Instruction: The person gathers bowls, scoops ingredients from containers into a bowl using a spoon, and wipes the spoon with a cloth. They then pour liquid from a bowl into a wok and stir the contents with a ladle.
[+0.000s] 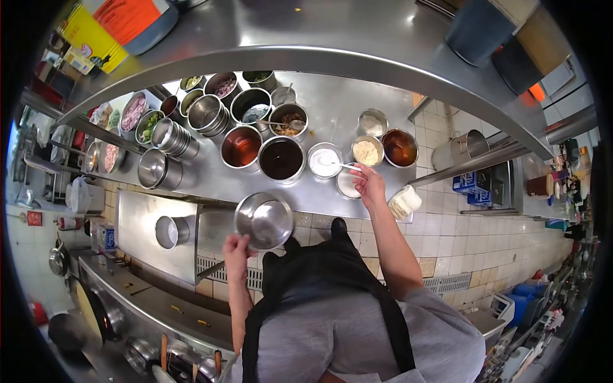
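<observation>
My left hand (237, 254) grips a shiny metal bowl (264, 219) by its near rim, and its inside looks bare. The bowl is held in front of the counter's near edge. Pinched in my right hand (370, 186) is the handle of a small white spoon (347, 166). The spoon's head reaches into a round container of white powder (323, 154). Below my right fingers stands another container with pale contents (348, 184). Next to these are a pot of dark liquid (281, 159) and a tub of yellowish powder (366, 152).
A steel counter (357, 96) carries several metal pots. Among them are reddish liquid (241, 147), brown sauce (401, 148) and stacked cups (207, 113). A steel shelf (306, 60) spans overhead. A folded white cloth (405, 202) lies at the counter's right corner.
</observation>
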